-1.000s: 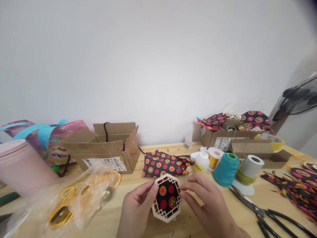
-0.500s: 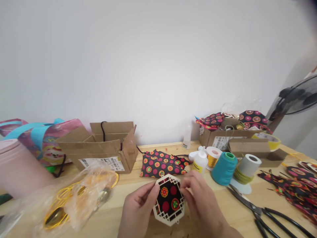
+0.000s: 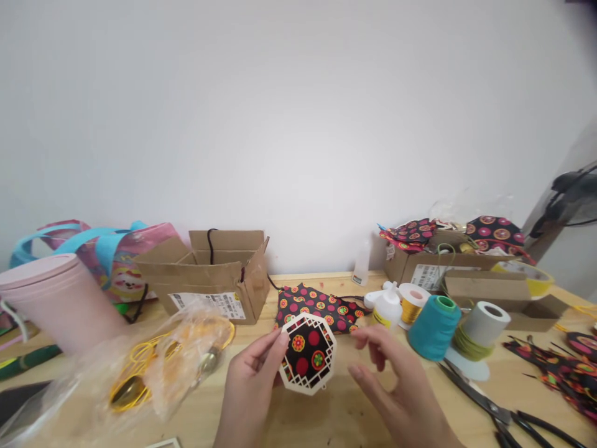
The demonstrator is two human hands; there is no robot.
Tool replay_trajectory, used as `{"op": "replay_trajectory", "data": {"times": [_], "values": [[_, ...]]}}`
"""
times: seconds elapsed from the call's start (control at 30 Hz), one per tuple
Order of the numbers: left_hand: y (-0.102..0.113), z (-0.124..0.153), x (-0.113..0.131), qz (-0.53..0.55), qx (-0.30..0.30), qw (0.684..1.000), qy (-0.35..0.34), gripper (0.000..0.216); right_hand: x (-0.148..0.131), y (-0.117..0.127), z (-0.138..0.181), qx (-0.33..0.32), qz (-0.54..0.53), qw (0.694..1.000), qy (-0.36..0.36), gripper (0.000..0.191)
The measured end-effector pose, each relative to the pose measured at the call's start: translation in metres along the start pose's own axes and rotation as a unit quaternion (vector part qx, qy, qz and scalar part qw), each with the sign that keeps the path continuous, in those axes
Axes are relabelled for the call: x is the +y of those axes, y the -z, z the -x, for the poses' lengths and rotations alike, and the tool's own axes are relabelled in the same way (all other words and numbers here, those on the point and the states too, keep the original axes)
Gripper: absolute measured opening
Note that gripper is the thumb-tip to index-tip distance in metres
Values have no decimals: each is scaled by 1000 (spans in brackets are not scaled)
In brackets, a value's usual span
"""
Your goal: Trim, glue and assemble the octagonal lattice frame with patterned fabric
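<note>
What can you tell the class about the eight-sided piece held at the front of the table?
The eight-sided piece has a pale, wood-like frame with lattice cut-outs and a small tab at its lower right. Black fabric with red dots and flower motifs fills the middle. It is tilted, its face towards the camera, and seems raised above the tabletop. The left hand pinches its left edge; the right hand is apart from it.

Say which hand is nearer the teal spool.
Right. The right hand is open just to the near left of the teal spool; the left hand is farther left, its grip on the frame.
</note>
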State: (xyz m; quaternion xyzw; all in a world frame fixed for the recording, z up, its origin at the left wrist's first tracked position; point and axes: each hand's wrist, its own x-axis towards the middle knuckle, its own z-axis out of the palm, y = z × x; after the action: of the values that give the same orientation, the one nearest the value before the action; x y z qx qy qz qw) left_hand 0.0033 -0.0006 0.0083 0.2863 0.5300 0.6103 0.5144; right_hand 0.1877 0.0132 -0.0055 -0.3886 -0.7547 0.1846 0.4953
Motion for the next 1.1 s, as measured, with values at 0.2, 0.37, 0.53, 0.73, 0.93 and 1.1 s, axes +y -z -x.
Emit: {"op": "replay_trajectory", "data": {"times": [0.2,0.37,0.53,0.73,0.93,1.1], "values": [[-4,4,-6,54,-115,992,19,31,-2,-20,0,-125,-237,921,-283,43],[-10,5,-14,-51,-165,983,63,41,-4,-18,-5,-60,-271,901,-333,49],[-15,11,-12,-125,-162,975,83,38,-2,-19,-4,-66,-296,887,-347,49],[-14,8,-14,-99,-188,967,141,38,0,-22,-2,-88,-276,873,-392,51],[-15,8,-12,-87,-189,962,178,40,5,-23,-3,-100,-267,869,-404,53],[-15,9,-12,-125,-211,953,179,42,4,-24,-2,-94,-266,881,-379,51]]}}
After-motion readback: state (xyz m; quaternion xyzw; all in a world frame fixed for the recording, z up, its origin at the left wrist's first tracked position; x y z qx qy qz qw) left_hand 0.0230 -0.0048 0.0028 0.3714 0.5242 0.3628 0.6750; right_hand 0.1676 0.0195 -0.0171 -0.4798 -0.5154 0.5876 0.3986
